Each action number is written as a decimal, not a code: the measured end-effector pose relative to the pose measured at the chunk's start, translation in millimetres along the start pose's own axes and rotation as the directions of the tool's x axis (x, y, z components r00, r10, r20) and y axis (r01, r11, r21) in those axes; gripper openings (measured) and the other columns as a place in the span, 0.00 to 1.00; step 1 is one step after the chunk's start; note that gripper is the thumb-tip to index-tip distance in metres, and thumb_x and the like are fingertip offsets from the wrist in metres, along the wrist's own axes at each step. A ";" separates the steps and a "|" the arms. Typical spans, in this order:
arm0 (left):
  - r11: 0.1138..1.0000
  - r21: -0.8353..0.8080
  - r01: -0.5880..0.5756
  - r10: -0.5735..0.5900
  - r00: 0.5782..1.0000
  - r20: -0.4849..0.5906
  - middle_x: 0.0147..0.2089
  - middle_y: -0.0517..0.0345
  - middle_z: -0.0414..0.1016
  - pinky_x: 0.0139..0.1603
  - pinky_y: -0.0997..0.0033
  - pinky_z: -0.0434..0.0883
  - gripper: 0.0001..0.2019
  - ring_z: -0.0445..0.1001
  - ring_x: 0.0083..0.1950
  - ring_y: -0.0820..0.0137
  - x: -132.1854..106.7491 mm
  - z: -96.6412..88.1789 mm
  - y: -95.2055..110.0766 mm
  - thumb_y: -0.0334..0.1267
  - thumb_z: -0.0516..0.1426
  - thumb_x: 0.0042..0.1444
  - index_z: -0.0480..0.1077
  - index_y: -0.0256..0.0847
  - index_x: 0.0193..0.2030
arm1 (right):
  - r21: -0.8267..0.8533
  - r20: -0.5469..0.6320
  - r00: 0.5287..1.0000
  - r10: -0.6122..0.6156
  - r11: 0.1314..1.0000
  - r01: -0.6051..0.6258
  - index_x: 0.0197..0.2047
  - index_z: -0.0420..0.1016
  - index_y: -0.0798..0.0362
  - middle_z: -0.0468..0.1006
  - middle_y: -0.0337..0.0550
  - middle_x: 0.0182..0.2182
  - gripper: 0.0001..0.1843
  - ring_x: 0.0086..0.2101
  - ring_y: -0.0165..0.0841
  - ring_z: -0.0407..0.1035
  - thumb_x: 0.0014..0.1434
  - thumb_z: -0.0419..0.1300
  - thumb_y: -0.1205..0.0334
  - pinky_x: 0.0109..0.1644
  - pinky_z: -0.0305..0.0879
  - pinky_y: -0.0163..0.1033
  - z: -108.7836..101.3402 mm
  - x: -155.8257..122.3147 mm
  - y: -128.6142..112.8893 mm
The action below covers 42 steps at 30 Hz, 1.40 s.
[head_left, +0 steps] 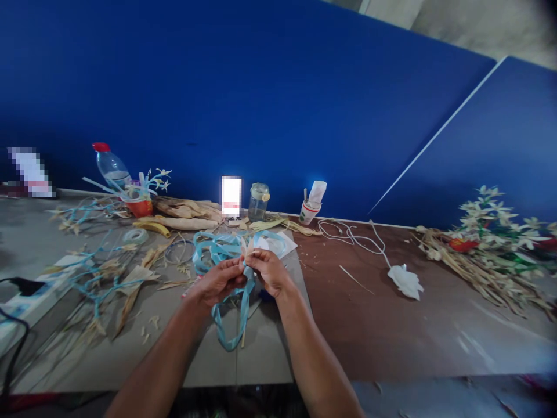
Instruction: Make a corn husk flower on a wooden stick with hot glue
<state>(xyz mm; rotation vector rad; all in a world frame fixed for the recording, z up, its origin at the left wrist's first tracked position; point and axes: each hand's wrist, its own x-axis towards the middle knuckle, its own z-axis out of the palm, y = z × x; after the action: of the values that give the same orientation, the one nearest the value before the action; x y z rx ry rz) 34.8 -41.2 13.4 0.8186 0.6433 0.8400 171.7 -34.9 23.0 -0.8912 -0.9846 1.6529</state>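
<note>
Between the grips, above the worktop (383, 337), a pale husk bud (248, 248) is pinched from both sides. Fingertips of the left grip (220, 283) and right grip (270, 270) are pressed together on it. Blue ribbon (243, 313) is hung slack below both grips. Likely risks: the tail gets snagged on husk scraps (134, 278) left of the left grip, or the wrap is loosened if the pinch is eased.

Bare to the elbow, the left forearm (167, 357) and right forearm (307, 348) reach forward from the lower edge and converge at centre. There the left hand (220, 283) and right hand (270, 270) meet fingertip to fingertip, fingers curled and pinched closed, wrists angled inward.
</note>
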 end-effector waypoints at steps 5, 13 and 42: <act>0.981 0.166 -0.097 0.105 0.994 -0.036 0.24 0.63 0.64 0.23 0.78 0.57 0.12 0.58 0.22 0.80 5.0 -7.9 -6.2 0.37 0.65 0.40 0.71 0.36 0.31 | -0.031 -0.024 0.997 -0.071 0.997 0.071 0.22 0.72 0.56 0.72 0.37 0.20 0.10 0.22 0.25 0.62 0.40 0.67 0.58 0.28 0.59 0.32 -1.5 2.6 2.5; 0.985 0.159 -0.061 0.062 0.998 0.001 0.22 0.63 0.63 0.24 0.77 0.56 0.10 0.57 0.22 0.79 3.5 -9.9 -4.8 0.37 0.65 0.42 0.71 0.34 0.29 | 0.019 -0.004 1.000 -0.017 1.000 0.017 0.22 0.73 0.56 0.72 0.36 0.19 0.12 0.20 0.25 0.62 0.37 0.67 0.58 0.27 0.58 0.32 0.6 0.7 -1.1; 0.960 0.273 -0.057 0.093 0.988 -0.123 0.19 0.65 0.61 0.21 0.77 0.51 0.13 0.54 0.20 0.81 6.6 -6.6 -4.9 0.40 0.66 0.38 0.69 0.34 0.25 | -0.186 -0.117 0.989 -0.088 0.981 0.065 0.19 0.70 0.56 0.67 0.33 0.16 0.12 0.20 0.25 0.56 0.36 0.67 0.58 0.26 0.52 0.33 -0.1 4.6 -1.4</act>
<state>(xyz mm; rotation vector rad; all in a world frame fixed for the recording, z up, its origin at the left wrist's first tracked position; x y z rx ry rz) 35.1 -35.3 4.6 1.0432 0.8639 0.8943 171.1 -30.2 23.9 -1.0520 -1.0811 1.4414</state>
